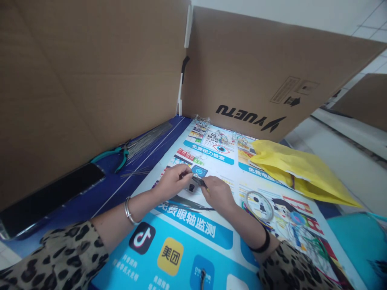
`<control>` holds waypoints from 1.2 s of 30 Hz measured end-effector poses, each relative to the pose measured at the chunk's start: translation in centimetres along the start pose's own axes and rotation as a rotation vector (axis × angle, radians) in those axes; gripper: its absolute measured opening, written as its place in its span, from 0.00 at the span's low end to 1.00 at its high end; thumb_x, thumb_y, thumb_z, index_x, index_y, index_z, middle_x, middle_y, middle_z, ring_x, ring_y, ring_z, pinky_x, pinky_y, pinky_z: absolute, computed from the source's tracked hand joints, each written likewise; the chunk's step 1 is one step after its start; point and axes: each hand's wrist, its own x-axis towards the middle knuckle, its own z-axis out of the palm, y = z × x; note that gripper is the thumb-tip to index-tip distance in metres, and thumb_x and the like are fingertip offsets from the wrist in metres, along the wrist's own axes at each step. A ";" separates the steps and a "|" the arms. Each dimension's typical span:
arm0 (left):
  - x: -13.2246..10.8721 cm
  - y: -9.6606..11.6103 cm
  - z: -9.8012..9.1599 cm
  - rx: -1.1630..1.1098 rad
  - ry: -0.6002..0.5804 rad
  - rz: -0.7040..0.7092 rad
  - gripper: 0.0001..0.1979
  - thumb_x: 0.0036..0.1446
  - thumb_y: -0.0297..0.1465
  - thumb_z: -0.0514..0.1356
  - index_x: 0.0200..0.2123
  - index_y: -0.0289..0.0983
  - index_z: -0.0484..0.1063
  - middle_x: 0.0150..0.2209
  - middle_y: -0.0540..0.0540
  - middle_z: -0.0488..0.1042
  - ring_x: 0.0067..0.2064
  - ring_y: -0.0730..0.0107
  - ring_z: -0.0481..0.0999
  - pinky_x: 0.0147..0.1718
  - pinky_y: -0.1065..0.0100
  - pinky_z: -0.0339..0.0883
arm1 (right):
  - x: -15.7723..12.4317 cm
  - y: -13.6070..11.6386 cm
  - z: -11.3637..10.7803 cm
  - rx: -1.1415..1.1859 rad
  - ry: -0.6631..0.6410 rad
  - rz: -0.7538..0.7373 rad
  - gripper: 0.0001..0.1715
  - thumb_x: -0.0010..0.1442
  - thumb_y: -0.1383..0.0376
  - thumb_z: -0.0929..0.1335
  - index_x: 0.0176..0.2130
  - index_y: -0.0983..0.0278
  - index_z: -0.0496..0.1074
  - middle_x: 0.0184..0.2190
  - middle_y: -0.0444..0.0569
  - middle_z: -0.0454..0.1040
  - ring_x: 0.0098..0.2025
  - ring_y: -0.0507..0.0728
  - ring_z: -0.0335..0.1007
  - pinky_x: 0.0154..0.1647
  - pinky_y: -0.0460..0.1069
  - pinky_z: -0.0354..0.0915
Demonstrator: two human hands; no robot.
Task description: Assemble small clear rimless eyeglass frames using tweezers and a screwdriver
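Observation:
My left hand [175, 179] is closed in a pinch above the printed poster sheet [211, 229]. Whatever its fingertips hold is too small to make out. Close beside it, my right hand [219, 196] is shut on a slim dark tool [198, 181], whose tip points toward the left fingertips. Its exact kind is unclear, being small and partly hidden by the fingers. To the right of my right hand lies a pale round coil [259, 206], with colored cords around it. Farther right is a loose tangle of thin strands [314, 243].
Teal-handled pliers [122, 157] and a bundle of thin wires [151, 139] lie at left, behind a black phone [54, 197]. Cardboard walls [236, 72] stand at the back and left. A yellow bag [296, 169] and a teal item [356, 245] are at right.

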 end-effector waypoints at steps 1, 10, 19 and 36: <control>0.0 0.0 0.0 0.001 0.000 0.003 0.07 0.54 0.29 0.51 0.26 0.36 0.66 0.24 0.52 0.66 0.28 0.76 0.64 0.29 0.74 0.57 | 0.0 0.0 0.0 0.014 -0.007 0.006 0.12 0.56 0.65 0.61 0.39 0.63 0.70 0.37 0.52 0.73 0.39 0.57 0.67 0.39 0.49 0.60; -0.1 0.0 0.0 -0.036 0.004 0.020 0.08 0.57 0.30 0.48 0.34 0.37 0.66 0.29 0.50 0.69 0.32 0.73 0.67 0.34 0.71 0.60 | 0.1 0.4 -0.2 0.139 0.019 -0.023 0.13 0.58 0.62 0.61 0.40 0.63 0.71 0.36 0.50 0.75 0.39 0.56 0.69 0.40 0.48 0.61; -0.1 0.0 -0.1 -0.008 -0.018 -0.001 0.07 0.55 0.29 0.49 0.30 0.37 0.66 0.26 0.52 0.68 0.30 0.75 0.65 0.32 0.73 0.58 | 0.1 0.4 -0.2 0.142 -0.005 -0.045 0.12 0.57 0.62 0.61 0.39 0.63 0.71 0.36 0.50 0.74 0.39 0.55 0.69 0.39 0.47 0.61; -0.2 0.0 0.0 0.056 0.021 0.010 0.06 0.55 0.29 0.51 0.28 0.37 0.65 0.25 0.53 0.67 0.28 0.77 0.64 0.29 0.74 0.57 | -0.1 0.2 -0.1 0.114 0.002 -0.047 0.13 0.57 0.63 0.61 0.40 0.63 0.70 0.38 0.51 0.73 0.41 0.56 0.67 0.42 0.48 0.60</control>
